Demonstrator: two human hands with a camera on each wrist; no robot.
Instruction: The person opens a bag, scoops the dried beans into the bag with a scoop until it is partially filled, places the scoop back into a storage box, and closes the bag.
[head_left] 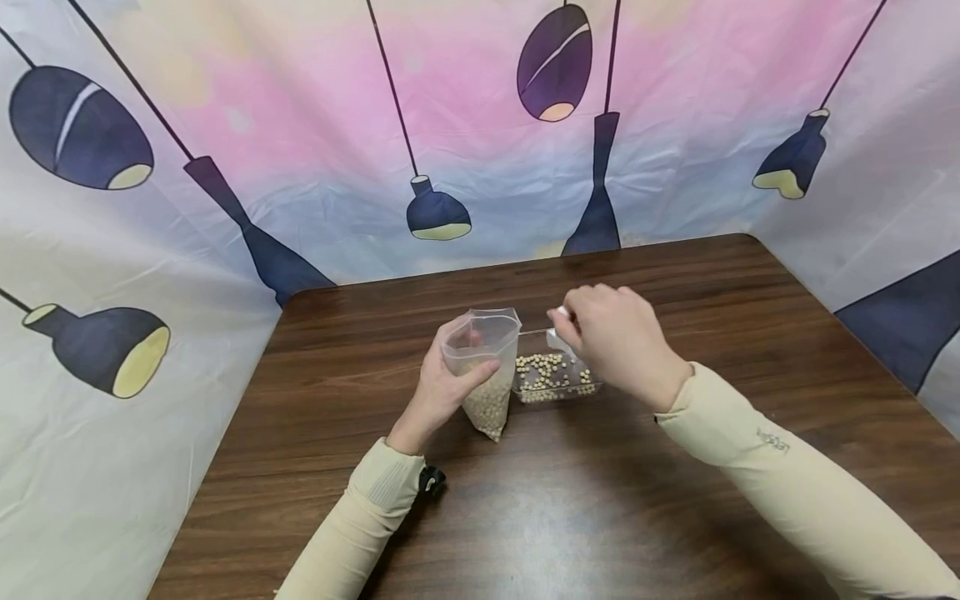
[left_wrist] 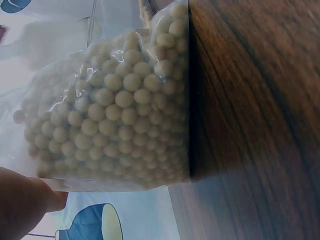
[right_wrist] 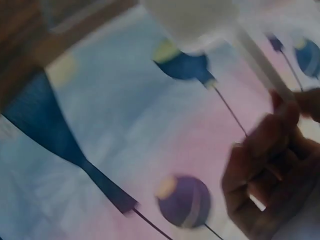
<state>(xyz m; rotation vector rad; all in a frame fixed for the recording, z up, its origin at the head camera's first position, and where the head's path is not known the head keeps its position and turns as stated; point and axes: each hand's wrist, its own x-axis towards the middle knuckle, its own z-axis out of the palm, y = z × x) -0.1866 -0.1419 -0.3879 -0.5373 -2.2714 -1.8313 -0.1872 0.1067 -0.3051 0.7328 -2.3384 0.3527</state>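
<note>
My left hand point(head_left: 441, 382) grips a clear plastic bag point(head_left: 491, 404) partly filled with round pale-yellow beans, thumb on its near side and fingers behind. The bag's mouth gapes upward. Up close in the left wrist view, the beans point(left_wrist: 125, 100) fill the bag down to its base at the tabletop. My right hand point(head_left: 618, 337) pinches the thin handle of a white scoop point(right_wrist: 192, 22), whose bowl hangs over a clear shallow box point(head_left: 534, 340). Loose beans point(head_left: 542, 371) of the same kind lie spread across the box's bottom. The inside of the scoop's bowl is hidden.
The dark wooden table point(head_left: 300, 450) has rounded far corners. Behind it hangs a cloth backdrop point(head_left: 487, 125) printed with lamps. A small black object point(head_left: 431, 481) sits at the left wrist. The box stands right beside the bag.
</note>
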